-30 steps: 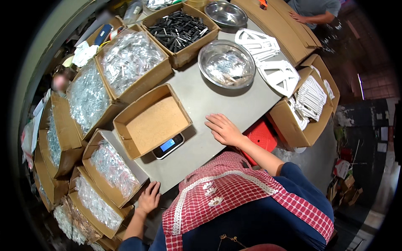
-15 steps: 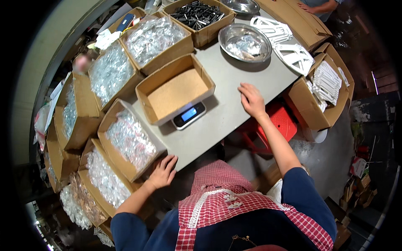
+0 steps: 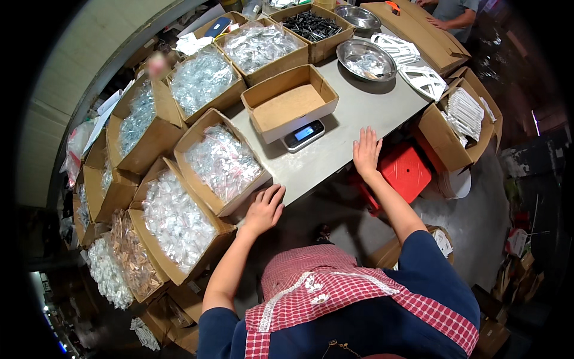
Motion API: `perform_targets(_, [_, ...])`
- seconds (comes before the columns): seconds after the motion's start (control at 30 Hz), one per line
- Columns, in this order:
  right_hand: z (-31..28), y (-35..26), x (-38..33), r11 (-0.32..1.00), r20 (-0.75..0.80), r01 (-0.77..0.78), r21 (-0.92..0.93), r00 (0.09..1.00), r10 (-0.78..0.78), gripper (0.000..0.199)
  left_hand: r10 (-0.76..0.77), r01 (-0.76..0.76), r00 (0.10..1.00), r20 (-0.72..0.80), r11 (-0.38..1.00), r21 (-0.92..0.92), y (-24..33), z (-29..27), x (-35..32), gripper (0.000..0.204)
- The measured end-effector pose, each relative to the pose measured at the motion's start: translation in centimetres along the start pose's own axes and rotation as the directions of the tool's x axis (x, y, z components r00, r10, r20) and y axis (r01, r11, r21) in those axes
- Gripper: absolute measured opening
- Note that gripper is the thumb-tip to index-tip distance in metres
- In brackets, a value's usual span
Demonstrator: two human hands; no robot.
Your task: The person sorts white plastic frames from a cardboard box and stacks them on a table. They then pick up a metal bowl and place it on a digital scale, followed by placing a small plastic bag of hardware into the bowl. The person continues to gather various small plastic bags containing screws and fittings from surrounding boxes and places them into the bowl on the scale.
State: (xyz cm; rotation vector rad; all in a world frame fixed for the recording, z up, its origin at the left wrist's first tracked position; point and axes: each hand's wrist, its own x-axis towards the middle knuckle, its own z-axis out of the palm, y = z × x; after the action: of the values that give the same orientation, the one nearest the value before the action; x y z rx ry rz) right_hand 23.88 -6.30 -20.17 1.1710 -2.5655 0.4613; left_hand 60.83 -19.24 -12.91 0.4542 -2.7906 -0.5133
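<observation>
My left hand (image 3: pixel 263 209) lies flat with fingers spread at the near corner of the grey table (image 3: pixel 359 113), touching the cardboard box of clear packets (image 3: pixel 222 161). My right hand (image 3: pixel 366 151) rests palm down on the table's front edge, empty. Between and beyond them a digital scale (image 3: pixel 303 134) carries an empty open cardboard box (image 3: pixel 289 106). A steel bowl (image 3: pixel 366 60) with small clear bags sits further back.
Several cardboard boxes of bagged parts (image 3: pixel 173 221) ring the table's left side. A box of black parts (image 3: pixel 312 27) stands at the back. A red stool (image 3: pixel 405 172) is under the table edge. Boxes of white items (image 3: pixel 463 119) stand right. Another person (image 3: pixel 454 12) works far back.
The view has drawn back from the table as I lean away. My left hand has moved up from the lower boxes to the table's corner; my right hand stays on the front edge.
</observation>
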Motion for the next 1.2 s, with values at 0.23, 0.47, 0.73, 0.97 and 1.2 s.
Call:
perform_targets(0.23, [-1.0, -6.9, -4.0, 0.988, 0.060, -0.079, 0.132, 0.996, 0.072, 0.058, -0.070, 0.301, 0.935, 0.349, 0.678, -0.671, 2.5, -5.1, -5.9, 0.032])
perform_targets(0.47, [-0.1, -18.1, -8.8, 0.977, 0.031, -0.184, 0.109, 0.983, 0.182, 0.059, -0.307, 0.315, 0.903, 0.302, -0.006, -0.949, -3.1, -22.6, -17.5, 0.028])
perform_targets(0.73, [0.3, -22.5, -11.6, 0.634, 0.426, 0.249, -0.732, 0.894, 0.141, 0.042, -0.707, 0.200, 0.707, -0.030, 0.241, -0.950, -11.6, -38.6, -26.9, 0.025])
perform_targets(0.97, [0.5, -23.5, -12.5, 0.927, 0.008, -0.121, -0.355, 0.991, 0.132, 0.049, -0.753, 0.305, 0.552, -0.357, 0.581, -0.755, -24.7, -49.0, -33.0, 0.023])
perform_targets(1.2, [2.1, -21.9, -13.9, 0.977, -0.076, -0.188, -0.098, 0.981, 0.181, 0.052, -0.655, 0.795, 0.549, -0.520, 0.601, 0.084, -46.7, -52.5, -34.3, 0.048])
